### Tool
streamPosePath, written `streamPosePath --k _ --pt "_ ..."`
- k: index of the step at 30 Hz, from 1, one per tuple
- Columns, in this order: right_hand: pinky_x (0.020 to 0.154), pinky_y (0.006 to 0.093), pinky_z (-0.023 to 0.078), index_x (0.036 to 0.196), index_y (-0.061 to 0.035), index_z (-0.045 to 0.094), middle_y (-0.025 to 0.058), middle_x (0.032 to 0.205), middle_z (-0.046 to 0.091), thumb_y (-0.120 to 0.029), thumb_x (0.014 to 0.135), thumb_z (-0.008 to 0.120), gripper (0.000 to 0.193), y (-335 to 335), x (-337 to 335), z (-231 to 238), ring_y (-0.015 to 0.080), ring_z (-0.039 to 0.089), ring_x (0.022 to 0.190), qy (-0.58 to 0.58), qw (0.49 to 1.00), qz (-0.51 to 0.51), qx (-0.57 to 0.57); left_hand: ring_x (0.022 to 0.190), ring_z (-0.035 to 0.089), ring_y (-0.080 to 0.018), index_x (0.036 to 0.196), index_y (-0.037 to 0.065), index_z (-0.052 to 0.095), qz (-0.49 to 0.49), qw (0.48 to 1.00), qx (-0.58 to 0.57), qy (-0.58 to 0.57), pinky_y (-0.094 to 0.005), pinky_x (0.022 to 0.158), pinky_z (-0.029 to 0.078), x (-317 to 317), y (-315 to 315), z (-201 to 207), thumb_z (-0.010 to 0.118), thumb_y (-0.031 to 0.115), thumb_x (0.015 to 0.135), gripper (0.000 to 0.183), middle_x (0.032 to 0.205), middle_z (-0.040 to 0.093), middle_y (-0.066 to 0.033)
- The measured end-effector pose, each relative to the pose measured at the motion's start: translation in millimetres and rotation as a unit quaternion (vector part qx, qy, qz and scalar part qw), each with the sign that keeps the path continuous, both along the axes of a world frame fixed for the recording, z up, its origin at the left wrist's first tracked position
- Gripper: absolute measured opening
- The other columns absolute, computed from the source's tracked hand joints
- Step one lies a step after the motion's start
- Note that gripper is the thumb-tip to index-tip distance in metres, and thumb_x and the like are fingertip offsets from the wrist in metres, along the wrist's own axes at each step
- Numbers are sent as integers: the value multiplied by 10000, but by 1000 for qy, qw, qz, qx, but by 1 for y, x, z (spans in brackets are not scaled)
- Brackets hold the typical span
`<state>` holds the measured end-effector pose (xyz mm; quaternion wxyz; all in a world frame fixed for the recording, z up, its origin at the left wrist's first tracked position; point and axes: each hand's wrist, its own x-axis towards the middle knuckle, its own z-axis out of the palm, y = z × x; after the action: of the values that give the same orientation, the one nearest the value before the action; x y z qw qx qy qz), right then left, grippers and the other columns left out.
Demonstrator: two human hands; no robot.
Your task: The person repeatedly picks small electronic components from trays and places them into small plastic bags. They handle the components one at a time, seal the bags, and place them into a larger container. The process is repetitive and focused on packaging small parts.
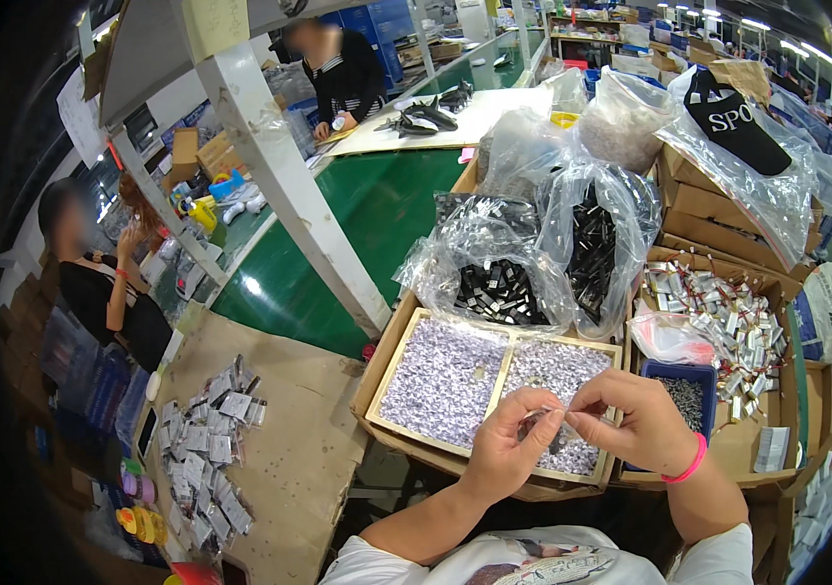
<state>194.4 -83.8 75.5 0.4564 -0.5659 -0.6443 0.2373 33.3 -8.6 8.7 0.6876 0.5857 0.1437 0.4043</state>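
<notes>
My left hand [514,444] and my right hand [638,421] meet above the front of a two-part wooden tray [503,375]. Both have thumb and fingers pinched together around something small, whitish and partly dark, mostly hidden by the fingers; its kind I cannot make out. Small whitish-purple pieces [440,375] fill the tray's left part, and similar pieces [553,367] lie in the right part, below my hands. Close to my right hand stands a blue bin [674,371] holding small dark metal parts [686,400].
Plastic bags of black parts [502,292] lie behind the tray. At right, a carton [789,390] holds silver packs with red wires [733,336]. Small grey-white packets [211,444] are heaped on the left cardboard-covered table [294,419]. A white post [284,175] rises before a green bench [362,214]; two people work beyond.
</notes>
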Motion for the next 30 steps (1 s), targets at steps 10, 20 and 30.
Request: streamPosePath --k 10,20,30 --pt "557 309 496 873 -68 656 69 739 585 -143 758 685 140 1 2 4 224 608 620 -137 990 13 40 919 543 -76 1053 4 573 -58 991 -122 -8 -203 792 442 0 1 3 567 91 930 151 992 584 -15" --pt "521 325 472 816 -88 641 53 721 576 -150 748 669 97 1 0 7 229 591 603 -200 978 -3 50 897 561 -81 1066 1 586 -32 989 -135 -44 -224 807 458 4 -2 1 568 85 926 164 995 612 -33" --pt "531 336 472 798 -74 632 57 709 571 -145 745 666 95 0 1 4 234 592 614 -217 973 -1 72 898 549 -77 1050 8 571 -34 992 -121 -18 -228 813 458 4 1 1 547 95 940 143 985 599 -27"
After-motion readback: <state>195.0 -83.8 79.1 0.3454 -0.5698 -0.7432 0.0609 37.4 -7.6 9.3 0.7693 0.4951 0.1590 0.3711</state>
